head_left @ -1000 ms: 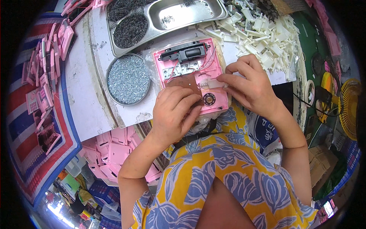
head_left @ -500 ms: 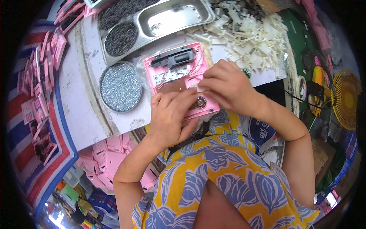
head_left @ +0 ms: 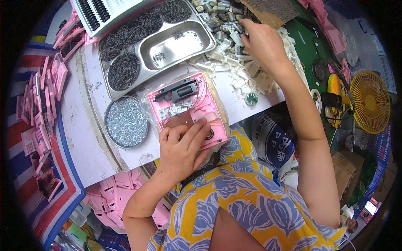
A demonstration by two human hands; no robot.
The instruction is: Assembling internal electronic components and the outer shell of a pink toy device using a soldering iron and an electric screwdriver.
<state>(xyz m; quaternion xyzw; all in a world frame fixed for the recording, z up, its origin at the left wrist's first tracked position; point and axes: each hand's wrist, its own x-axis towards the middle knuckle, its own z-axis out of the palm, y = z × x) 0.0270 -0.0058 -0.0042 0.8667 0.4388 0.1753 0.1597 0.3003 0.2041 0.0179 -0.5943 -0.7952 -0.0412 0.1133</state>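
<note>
A pink plastic case [head_left: 217, 113] lies on the table before me, its inside facing up. It holds a black mechanism [head_left: 178, 92] with a cylinder, thin red wires, a brown circuit board [head_left: 179, 120] and a round black-rimmed part [head_left: 210, 134]. My left hand [head_left: 180, 146] grips the case's near part, fingertips on a whitish piece [head_left: 207, 117] and thumb by the near edge. My right hand [head_left: 266, 44] is over a heap of small metal motors [head_left: 224, 19] at the far side, thumb and forefinger apart. Nothing shows between them.
Left of the case stands a round dish of silver screws [head_left: 127, 121]. Behind it is a metal tray [head_left: 176, 46] with dark springs or screws. White plastic parts [head_left: 251, 75] are heaped at the right. Pink casings [head_left: 117, 196] fill a space below the table; a yellow fan [head_left: 369, 101] stands far right.
My right hand has left the case and moved far and right to the motors. My left hand stays on the case. The view has shifted, showing more of the far side.
</note>
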